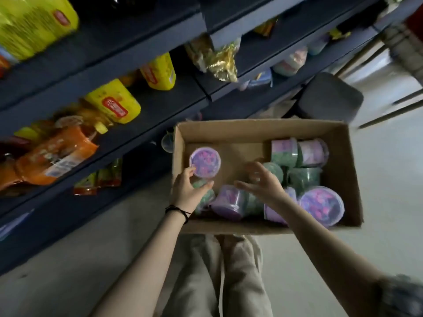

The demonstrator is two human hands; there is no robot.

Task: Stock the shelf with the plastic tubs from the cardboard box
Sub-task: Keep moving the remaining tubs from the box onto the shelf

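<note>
tub point(204, 162) | L hand point(186, 191) grips it, in box point(251, 128); R hand point(263, 183) fingers spread, above other tubs point(321, 205)

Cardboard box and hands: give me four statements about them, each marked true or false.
1. The left hand grips a purple-lidded tub. True.
2. The right hand is clenched into a fist. False: its fingers are spread above the other tubs.
3. The cardboard box is empty. False: several tubs are in it, some on their sides.
4. Yellow packets sit on the shelf beside the box. True.
</note>
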